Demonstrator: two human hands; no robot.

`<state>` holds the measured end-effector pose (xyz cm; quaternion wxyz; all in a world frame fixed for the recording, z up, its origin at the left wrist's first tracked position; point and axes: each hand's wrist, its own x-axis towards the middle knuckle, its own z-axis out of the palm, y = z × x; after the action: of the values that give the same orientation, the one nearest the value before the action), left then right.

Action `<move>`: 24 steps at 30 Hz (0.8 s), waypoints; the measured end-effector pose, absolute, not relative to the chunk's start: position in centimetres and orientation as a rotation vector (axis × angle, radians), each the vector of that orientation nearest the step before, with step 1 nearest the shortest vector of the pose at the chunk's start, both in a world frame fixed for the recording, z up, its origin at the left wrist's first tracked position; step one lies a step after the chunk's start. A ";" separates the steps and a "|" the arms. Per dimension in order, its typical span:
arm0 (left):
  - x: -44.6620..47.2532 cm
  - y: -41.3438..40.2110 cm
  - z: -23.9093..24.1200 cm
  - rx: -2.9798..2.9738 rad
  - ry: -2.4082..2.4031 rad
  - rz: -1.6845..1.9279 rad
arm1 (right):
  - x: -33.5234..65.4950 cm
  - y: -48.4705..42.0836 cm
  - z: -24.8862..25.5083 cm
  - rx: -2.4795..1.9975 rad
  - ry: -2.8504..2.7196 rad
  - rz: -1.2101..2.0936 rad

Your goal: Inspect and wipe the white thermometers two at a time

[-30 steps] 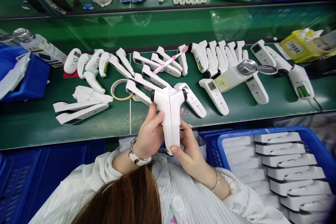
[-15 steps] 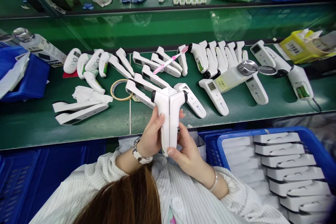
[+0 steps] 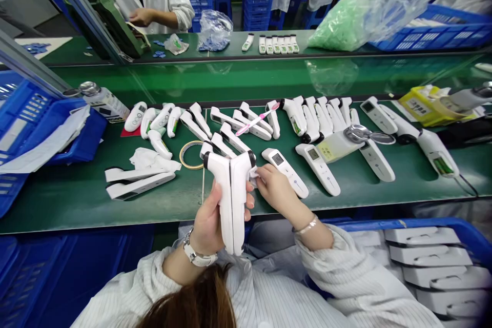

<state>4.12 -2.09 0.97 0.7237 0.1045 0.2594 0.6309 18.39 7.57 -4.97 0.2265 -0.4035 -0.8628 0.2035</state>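
My left hand (image 3: 209,220) is closed round two white gun-shaped thermometers (image 3: 230,195) held back to back and upright, heads pointing left and right. My right hand (image 3: 274,189) is up at the right-hand head, fingers pinched on a small white piece there that I cannot make out. Just behind my right hand another thermometer (image 3: 284,171) lies on the green bench (image 3: 77,200), display up.
Several white thermometers (image 3: 315,118) lie across the bench, with a pink toothbrush (image 3: 255,120), a tape ring (image 3: 190,154), white cloth (image 3: 151,159) and a bottle (image 3: 340,141). Blue crates (image 3: 442,225) of white parts sit at right and left. A person in white stands at the far side.
The view tilted up. My right hand left the handles' lower end and rose to the right-hand thermometer head. My left hand took the pair's handles alone.
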 end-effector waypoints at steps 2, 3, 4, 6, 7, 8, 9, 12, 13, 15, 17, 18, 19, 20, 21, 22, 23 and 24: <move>4.2 -2.1 0.8 0.234 0.564 1.382 | 20.5 7.7 -3.1 -1.062 -2.356 0.531; 4.2 -2.1 0.7 0.236 0.557 1.375 | 22.0 8.1 -1.9 -1.065 -2.311 0.465; 4.2 -2.0 0.6 0.235 0.546 1.368 | 23.7 8.7 -0.5 -1.088 -2.228 0.336; 4.4 -2.1 0.6 0.218 0.538 1.347 | 27.3 10.4 2.2 -1.209 -2.011 0.013; 4.5 -2.1 0.6 0.203 0.547 1.338 | 29.1 11.2 3.4 -1.267 -1.913 -0.128; 4.6 -2.1 0.7 0.188 0.566 1.326 | 30.8 12.0 4.5 -1.315 -1.839 -0.238; 4.6 -2.1 0.7 0.178 0.591 1.318 | 32.2 12.8 5.5 -1.350 -1.797 -0.318; 4.7 -1.9 0.7 0.188 0.632 1.295 | 34.8 14.4 7.0 -1.430 -1.841 -0.410; 4.8 -1.8 0.7 0.195 0.633 1.286 | 35.1 14.7 7.1 -1.450 -1.878 -0.415; 4.9 -1.7 0.7 0.204 0.630 1.262 | 34.9 15.1 6.9 -1.470 -1.959 -0.405; 5.0 -1.8 0.7 0.208 0.629 1.244 | 34.2 15.2 6.4 -1.482 -2.066 -0.405; 5.1 -1.9 0.7 0.207 0.632 1.241 | 33.7 15.2 6.2 -1.491 -2.135 -0.400; 5.1 -1.9 0.8 0.203 0.632 1.241 | 33.4 15.2 6.0 -1.500 -2.202 -0.393; 5.1 -1.9 0.8 0.199 0.628 1.244 | 33.1 15.2 5.8 -1.505 -2.261 -0.381; 5.2 -1.9 0.9 0.195 0.623 1.244 | 32.8 15.3 5.6 -1.506 -2.303 -0.366; 5.2 -2.0 0.9 0.193 0.615 1.241 | 32.7 15.4 5.4 -1.507 -2.323 -0.354; 5.2 -2.0 0.9 0.194 0.609 1.237 | 32.6 15.6 5.3 -1.513 -2.323 -0.348; 5.2 -2.0 0.9 0.201 0.604 1.235 | 32.6 15.7 5.1 -1.528 -2.317 -0.350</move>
<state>5.18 -1.97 0.94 0.7683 0.0926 0.2782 0.5689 32.62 15.72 5.14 0.1712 -0.5380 -0.8161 -0.1234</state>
